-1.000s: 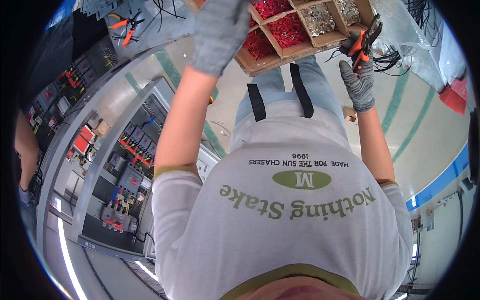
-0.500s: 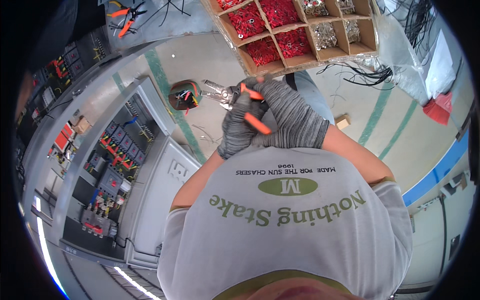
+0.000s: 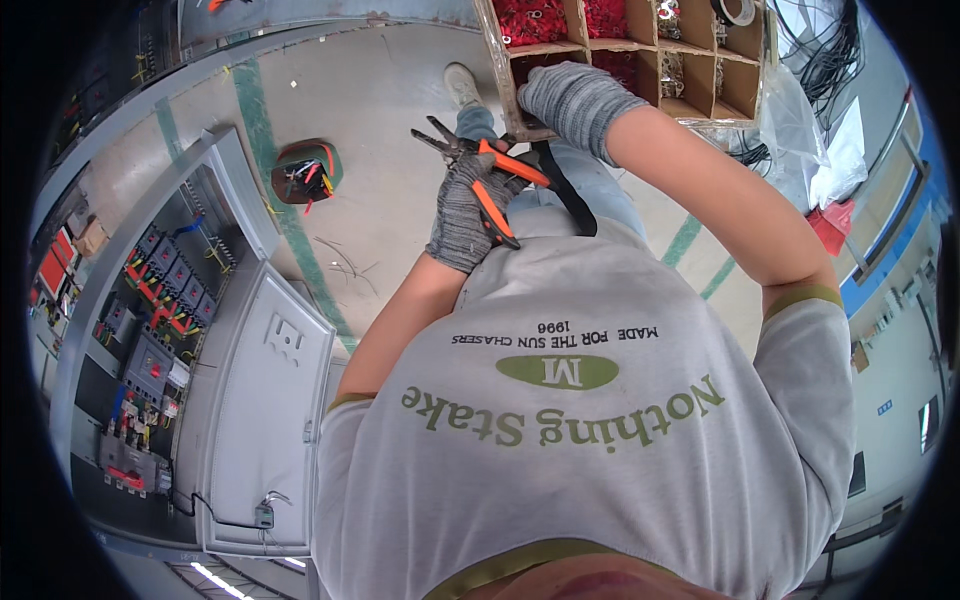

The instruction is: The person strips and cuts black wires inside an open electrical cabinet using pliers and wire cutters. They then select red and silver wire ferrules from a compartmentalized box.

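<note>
Orange-handled wire-stripping pliers (image 3: 497, 157) are in my gloved left hand (image 3: 466, 208), with their jaws parted and their handles spread. The hand is closed around them in front of my shirt. My gloved right hand (image 3: 580, 105) reaches into a near-left compartment of a cardboard box (image 3: 640, 47) at the top. Its fingertips are down behind the compartment's edge, so whether they grip anything is hidden. Red crimp terminals (image 3: 532, 25) fill compartments beside it, and bare metal terminals (image 3: 672, 75) lie in others. A black strap (image 3: 568, 190) hangs below the box, right of the pliers.
An open electrical cabinet (image 3: 150, 360) with breakers and wires stands at left, its white door (image 3: 265, 400) swung out. A bin of scraps (image 3: 306, 172) sits on the floor, with wire offcuts (image 3: 345, 262) nearby. Black cables (image 3: 825, 55) and a red dustpan-like thing (image 3: 832, 226) are at right.
My right hand has left the pliers and moved up into the box. The left hand keeps the pliers, whose handles now show spread. The view has shifted, moving the cabinet and bin leftward.
</note>
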`<state>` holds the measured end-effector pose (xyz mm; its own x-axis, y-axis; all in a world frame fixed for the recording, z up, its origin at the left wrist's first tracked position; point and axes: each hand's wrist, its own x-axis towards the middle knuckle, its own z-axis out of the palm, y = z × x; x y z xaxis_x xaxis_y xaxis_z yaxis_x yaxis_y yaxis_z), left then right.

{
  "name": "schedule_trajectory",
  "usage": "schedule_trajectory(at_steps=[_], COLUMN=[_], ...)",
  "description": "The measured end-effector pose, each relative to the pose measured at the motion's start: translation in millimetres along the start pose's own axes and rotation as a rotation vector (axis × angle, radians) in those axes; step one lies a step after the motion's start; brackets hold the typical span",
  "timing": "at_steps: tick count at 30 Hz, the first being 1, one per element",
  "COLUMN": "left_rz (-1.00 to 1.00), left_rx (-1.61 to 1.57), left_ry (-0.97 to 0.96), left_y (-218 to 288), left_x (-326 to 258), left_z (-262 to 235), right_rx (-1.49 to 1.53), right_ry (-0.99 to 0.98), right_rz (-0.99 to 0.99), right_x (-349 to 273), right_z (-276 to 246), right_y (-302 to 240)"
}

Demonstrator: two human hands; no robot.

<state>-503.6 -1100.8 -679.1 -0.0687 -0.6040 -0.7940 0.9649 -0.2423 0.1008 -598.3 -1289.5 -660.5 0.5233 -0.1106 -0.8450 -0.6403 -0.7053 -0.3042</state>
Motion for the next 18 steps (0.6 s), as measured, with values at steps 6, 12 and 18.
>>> schedule_trajectory(at_steps=[6,12,18], left_rz=[-0.001,0.006,-0.012], left_rx=[-0.009,-0.005,-0.013], left_ry=[-0.068,-0.041,-0.077], left_y=[-1.4,-5.2,-4.9], left_x=[-4.2,0.1,-0.5], left_z=[2.6,-0.5,3.5], right_rx=[0.067,-0.008,0.051], right_ry=[-0.027,0.027,0.063], right_rz=[0.073,0.124,0.122], right_x=[8.3,10.7,-0.6], right_z=[1.7,6.7,-1.2], right_y=[-5.7,-12.1,-16.1])
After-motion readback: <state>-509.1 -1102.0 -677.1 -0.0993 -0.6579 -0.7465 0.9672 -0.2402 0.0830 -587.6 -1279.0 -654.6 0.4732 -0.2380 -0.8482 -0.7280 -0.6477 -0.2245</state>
